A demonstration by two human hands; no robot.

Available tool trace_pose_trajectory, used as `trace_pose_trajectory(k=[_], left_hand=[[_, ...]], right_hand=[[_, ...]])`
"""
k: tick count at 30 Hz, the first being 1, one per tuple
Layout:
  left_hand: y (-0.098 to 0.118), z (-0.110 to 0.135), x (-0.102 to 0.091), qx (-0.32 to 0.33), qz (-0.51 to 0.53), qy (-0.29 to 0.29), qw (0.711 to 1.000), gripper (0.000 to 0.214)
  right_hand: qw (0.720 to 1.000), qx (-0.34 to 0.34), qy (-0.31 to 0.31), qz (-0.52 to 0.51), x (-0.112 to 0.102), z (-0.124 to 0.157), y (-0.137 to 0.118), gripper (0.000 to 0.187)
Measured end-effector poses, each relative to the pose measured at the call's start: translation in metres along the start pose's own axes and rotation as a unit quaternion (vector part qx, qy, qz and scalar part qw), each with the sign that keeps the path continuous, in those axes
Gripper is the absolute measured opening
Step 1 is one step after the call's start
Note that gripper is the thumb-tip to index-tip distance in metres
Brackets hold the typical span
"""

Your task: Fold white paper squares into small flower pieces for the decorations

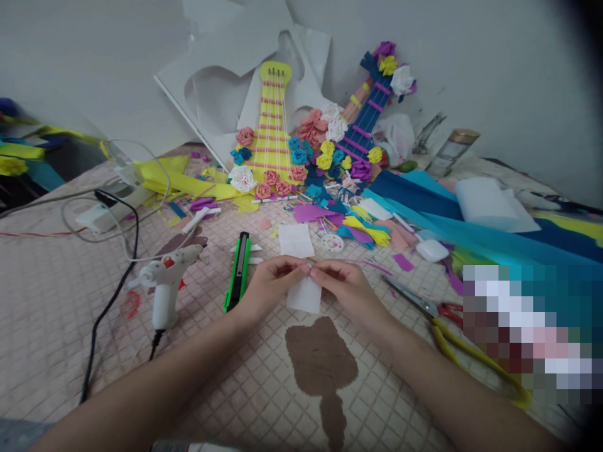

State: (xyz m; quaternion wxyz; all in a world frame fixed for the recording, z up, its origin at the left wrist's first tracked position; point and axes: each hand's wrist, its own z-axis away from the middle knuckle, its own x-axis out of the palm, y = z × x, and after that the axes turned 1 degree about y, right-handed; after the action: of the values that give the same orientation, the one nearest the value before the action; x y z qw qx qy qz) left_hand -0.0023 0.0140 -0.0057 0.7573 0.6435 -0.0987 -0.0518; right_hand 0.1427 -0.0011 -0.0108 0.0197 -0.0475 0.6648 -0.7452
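Left hand: reaches in from the left with fingers curled, thumb and fingertips gripping the far edge of a small piece of white paper.
Right hand: mirrors it from the right, also pinching that far edge; the two thumbs almost meet.
Held paper: at the middle of the table, between the hands, its loose end toward the near side; whether it touches the surface, I cannot tell.
Second sheet: white too, flat just beyond the fingers.
Cutter: green and black, just left of the left hand.
Glue gun: white, farther left, nozzle turned to the far right.
Scissors: right of the right hand, blades toward it, handles red and yellow.
Brown patch: on the near part of the table, between the forearms.
Paper scraps: purple, yellow, blue and pink, spread beyond the hands.
Yellow guitar: upright on the far side, with paper flowers around its base.
Blue guitar: tilted, right of the yellow one.
White roll: far right, on blue paper.
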Motion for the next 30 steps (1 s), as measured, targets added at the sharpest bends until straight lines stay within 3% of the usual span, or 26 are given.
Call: trace_pose_trajectory(k=[30], left_hand=[[0.0028,-0.0005,-0.0010,-0.013,-0.003,-0.011,1.000,0.013]], right_hand=[[0.999,0.007,-0.027,0.017,-0.0006,0.0012,-0.0033,0.014]])
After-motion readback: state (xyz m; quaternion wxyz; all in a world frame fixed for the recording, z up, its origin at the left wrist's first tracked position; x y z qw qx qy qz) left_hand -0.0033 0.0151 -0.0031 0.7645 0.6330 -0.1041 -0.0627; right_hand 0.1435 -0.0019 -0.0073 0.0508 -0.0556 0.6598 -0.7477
